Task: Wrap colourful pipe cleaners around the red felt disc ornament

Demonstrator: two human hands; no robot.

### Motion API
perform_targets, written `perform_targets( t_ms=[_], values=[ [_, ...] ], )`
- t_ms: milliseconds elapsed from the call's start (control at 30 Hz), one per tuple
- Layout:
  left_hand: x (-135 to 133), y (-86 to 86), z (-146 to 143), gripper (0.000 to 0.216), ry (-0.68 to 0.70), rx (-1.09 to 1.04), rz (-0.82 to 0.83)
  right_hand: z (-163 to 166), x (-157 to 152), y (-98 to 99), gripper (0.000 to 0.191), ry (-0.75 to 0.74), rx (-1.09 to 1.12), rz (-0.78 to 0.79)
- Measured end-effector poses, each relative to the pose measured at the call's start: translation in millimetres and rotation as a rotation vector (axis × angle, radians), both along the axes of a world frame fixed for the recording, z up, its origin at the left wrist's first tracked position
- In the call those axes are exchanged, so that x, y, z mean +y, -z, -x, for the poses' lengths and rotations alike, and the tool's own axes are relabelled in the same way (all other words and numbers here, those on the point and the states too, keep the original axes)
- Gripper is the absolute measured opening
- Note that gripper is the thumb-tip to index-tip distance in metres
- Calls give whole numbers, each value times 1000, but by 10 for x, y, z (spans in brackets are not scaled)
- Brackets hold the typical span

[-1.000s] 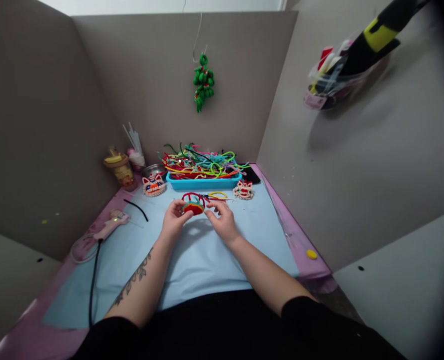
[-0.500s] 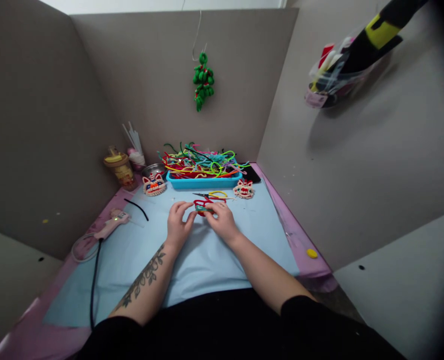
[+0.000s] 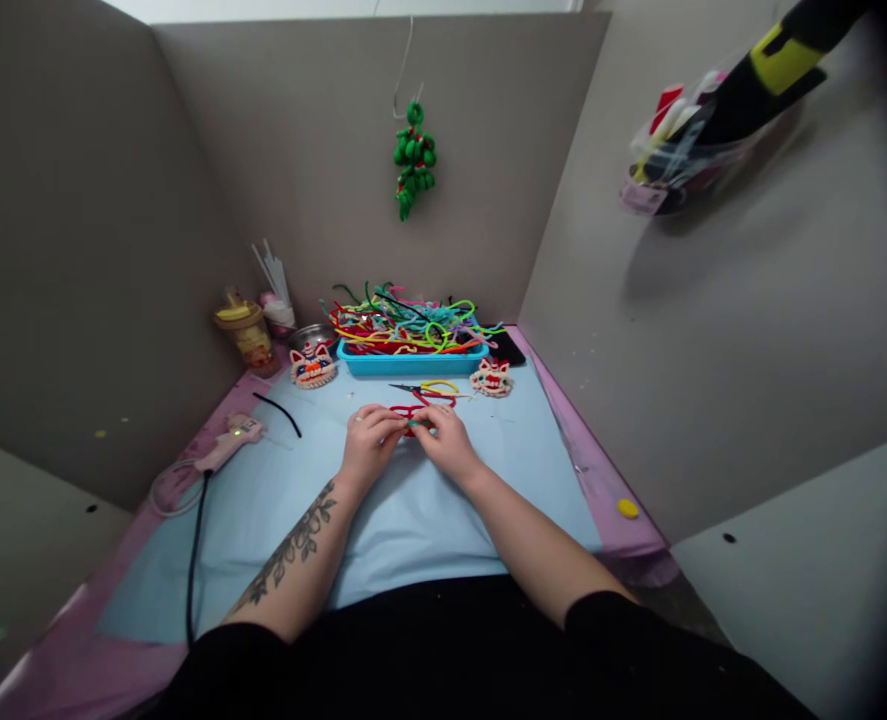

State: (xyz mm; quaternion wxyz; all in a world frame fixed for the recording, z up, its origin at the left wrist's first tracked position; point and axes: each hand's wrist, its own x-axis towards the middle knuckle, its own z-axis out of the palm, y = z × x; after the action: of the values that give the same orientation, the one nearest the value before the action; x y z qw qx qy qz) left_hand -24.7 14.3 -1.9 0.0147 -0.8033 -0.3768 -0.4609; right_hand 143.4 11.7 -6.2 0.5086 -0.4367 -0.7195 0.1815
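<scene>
Both my hands meet at the middle of the light blue mat point(image 3: 413, 510). My left hand point(image 3: 369, 447) and my right hand point(image 3: 447, 443) pinch a small red pipe-cleaner piece point(image 3: 411, 414) between their fingertips, low over the mat. A bit of green shows on the piece by my right fingers. Just behind it lie scissors point(image 3: 405, 389) and a yellow pipe-cleaner loop point(image 3: 437, 386).
A blue tray point(image 3: 411, 359) heaped with coloured pipe cleaners stands at the back. Two small cat-face pieces point(image 3: 312, 366) point(image 3: 492, 378) flank it. A glue gun point(image 3: 227, 446) with its black cable lies left, a cup point(image 3: 243, 335) in the back left corner. A green ornament point(image 3: 414, 158) hangs on the wall.
The red piece was held up by my left hand with its loop standing; now it is lowered and flattened between both hands, which have closed together on it.
</scene>
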Motion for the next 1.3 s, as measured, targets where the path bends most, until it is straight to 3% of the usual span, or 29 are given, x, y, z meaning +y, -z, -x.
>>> perform_targets(
  t_ms=[333,567,1033,1300],
  values=[
    [-23,3,5,19,-65,108,-28,21,23,38,7,-58,212,236],
    [-3,15,22,16,-117,-183,30,14,45,48,17,-39,294,308],
    [23,95,19,14,-27,-182,225,14,25,11,16,-57,326,343],
    [4,97,67,23,40,-198,339,-26,80,14,19,-171,425,435]
  ],
)
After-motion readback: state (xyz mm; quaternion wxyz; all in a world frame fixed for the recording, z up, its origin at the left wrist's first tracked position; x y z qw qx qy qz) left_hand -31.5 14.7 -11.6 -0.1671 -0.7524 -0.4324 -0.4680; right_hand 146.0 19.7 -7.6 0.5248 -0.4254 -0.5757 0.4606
